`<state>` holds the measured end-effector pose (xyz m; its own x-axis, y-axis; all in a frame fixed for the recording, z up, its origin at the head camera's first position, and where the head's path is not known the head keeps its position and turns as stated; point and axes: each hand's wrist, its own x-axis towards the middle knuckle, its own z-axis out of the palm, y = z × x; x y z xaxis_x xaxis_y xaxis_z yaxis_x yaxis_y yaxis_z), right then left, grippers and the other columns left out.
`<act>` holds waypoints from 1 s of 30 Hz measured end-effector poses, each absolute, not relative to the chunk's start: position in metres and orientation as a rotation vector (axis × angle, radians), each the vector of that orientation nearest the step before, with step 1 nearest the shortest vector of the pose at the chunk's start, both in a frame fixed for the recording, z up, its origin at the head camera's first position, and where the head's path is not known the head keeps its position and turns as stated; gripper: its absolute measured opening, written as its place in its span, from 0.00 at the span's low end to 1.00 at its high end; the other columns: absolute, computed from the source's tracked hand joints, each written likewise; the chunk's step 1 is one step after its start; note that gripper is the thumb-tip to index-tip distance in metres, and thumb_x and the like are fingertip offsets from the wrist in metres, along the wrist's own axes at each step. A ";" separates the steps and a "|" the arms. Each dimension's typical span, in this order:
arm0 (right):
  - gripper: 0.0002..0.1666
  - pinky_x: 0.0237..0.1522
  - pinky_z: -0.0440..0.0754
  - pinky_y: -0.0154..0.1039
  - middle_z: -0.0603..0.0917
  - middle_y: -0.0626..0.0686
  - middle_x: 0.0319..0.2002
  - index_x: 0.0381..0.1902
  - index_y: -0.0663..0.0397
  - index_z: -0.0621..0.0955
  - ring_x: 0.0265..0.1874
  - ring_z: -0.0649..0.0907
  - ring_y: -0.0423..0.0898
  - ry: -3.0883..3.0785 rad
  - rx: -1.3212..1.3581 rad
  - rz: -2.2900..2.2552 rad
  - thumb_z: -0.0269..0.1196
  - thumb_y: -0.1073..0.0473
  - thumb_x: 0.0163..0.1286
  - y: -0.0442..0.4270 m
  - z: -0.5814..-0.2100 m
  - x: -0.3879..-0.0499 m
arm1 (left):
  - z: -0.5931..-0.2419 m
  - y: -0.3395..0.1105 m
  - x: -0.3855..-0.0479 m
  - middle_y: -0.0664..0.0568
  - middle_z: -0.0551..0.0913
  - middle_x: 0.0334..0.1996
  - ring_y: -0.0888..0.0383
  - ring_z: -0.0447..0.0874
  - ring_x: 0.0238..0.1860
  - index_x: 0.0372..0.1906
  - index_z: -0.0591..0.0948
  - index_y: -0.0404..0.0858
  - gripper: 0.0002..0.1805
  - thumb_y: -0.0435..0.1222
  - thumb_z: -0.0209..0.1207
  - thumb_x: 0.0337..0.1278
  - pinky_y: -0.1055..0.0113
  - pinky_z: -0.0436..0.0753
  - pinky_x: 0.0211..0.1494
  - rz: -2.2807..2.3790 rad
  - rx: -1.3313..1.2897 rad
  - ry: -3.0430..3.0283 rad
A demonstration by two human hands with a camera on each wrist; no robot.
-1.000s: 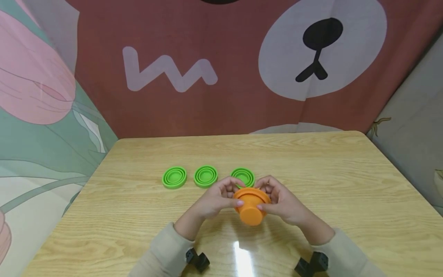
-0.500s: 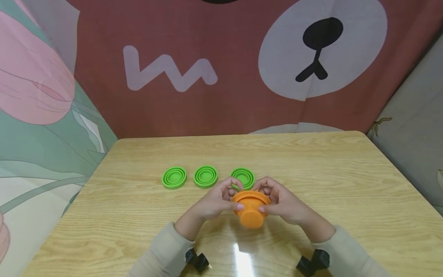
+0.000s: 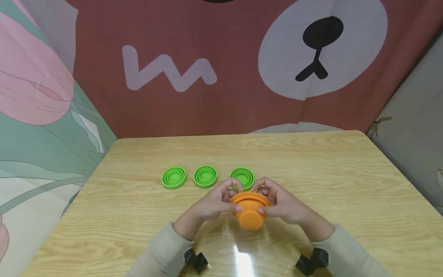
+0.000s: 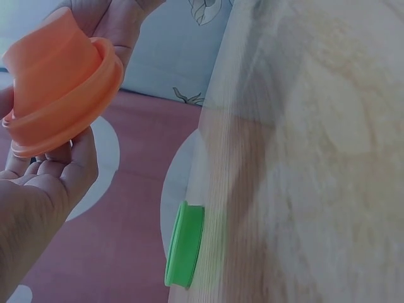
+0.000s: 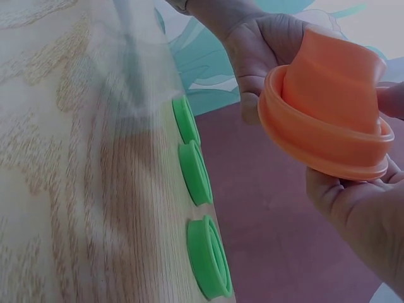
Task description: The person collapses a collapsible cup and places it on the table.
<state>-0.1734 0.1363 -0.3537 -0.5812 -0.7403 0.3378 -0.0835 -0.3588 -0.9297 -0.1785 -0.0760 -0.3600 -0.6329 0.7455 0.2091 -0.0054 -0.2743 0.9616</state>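
An orange collapsible cup (image 3: 250, 211) is held between both hands above the table, its rim facing away and its narrow base toward me. My left hand (image 3: 219, 200) grips its left side, thumb on the wall and fingers at the rim. On the other side my right hand (image 3: 281, 202) grips it the same way. In the left wrist view the orange cup (image 4: 53, 82) looks partly extended, with a fold near the rim. The right wrist view shows that fold in the cup (image 5: 328, 107) too. Just beyond the fingers lies a flattened green collapsible cup (image 3: 242, 177).
Two more flattened green cups, one in the middle (image 3: 205, 176) and one at the left (image 3: 174, 177), lie in a row with the first. They sit on a wooden table (image 3: 311, 165). A brown printed cloth (image 3: 235, 104) hangs behind its far edge.
Both hands have drawn the orange cup slightly toward me. It appears a little wider at the rim, and its thumbs' places on the wall have shifted slightly. The green cups stay put.
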 end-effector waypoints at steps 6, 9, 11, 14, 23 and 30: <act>0.21 0.34 0.79 0.34 0.73 0.58 0.38 0.47 0.65 0.61 0.35 0.76 0.43 1.416 -1.090 -1.989 0.52 0.77 0.55 0.136 -0.354 -0.175 | -0.359 -0.077 -0.178 0.48 0.76 0.30 0.59 0.77 0.28 0.41 0.60 0.31 0.17 0.23 0.52 0.47 0.72 0.78 0.30 1.954 0.887 1.474; 0.21 0.36 0.78 0.35 0.72 0.58 0.39 0.47 0.65 0.61 0.35 0.76 0.44 1.428 -1.095 -1.993 0.51 0.77 0.56 0.136 -0.354 -0.175 | -0.359 -0.077 -0.178 0.48 0.75 0.31 0.59 0.77 0.29 0.42 0.59 0.32 0.17 0.21 0.50 0.47 0.71 0.78 0.31 1.951 0.855 1.482; 0.20 0.35 0.78 0.35 0.72 0.58 0.38 0.47 0.67 0.61 0.35 0.76 0.43 1.465 -1.109 -1.995 0.51 0.77 0.57 0.137 -0.355 -0.175 | -0.359 -0.078 -0.178 0.48 0.75 0.31 0.59 0.77 0.29 0.44 0.58 0.29 0.18 0.21 0.50 0.48 0.71 0.78 0.32 1.938 0.853 1.496; 0.20 0.35 0.78 0.35 0.72 0.58 0.37 0.47 0.71 0.61 0.35 0.76 0.43 1.542 -1.126 -1.996 0.52 0.76 0.57 0.136 -0.357 -0.173 | -0.360 -0.080 -0.179 0.47 0.75 0.33 0.59 0.77 0.31 0.48 0.57 0.26 0.20 0.21 0.49 0.49 0.70 0.78 0.34 1.875 0.868 1.542; 0.19 0.30 0.79 0.33 0.74 0.56 0.35 0.46 0.75 0.63 0.33 0.76 0.41 1.773 -1.052 -1.994 0.53 0.75 0.57 0.133 -0.360 -0.169 | -0.361 -0.084 -0.182 0.32 0.74 0.40 0.59 0.78 0.35 0.53 0.61 0.25 0.21 0.26 0.48 0.54 0.63 0.78 0.39 1.753 0.981 1.627; 0.18 0.32 0.79 0.36 0.75 0.55 0.36 0.46 0.74 0.64 0.34 0.76 0.41 1.791 -1.139 -1.962 0.52 0.76 0.57 0.134 -0.361 -0.170 | -0.365 -0.086 -0.181 0.39 0.77 0.40 0.58 0.78 0.37 0.51 0.58 0.18 0.21 0.30 0.45 0.59 0.65 0.78 0.40 1.891 0.964 1.418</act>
<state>-0.1705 0.1337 -0.3607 -0.6630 -0.6495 0.3723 -0.3117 -0.2127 -0.9261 -0.1811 -0.0859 -0.3647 -0.5704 0.7957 0.2039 -0.0274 -0.2666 0.9634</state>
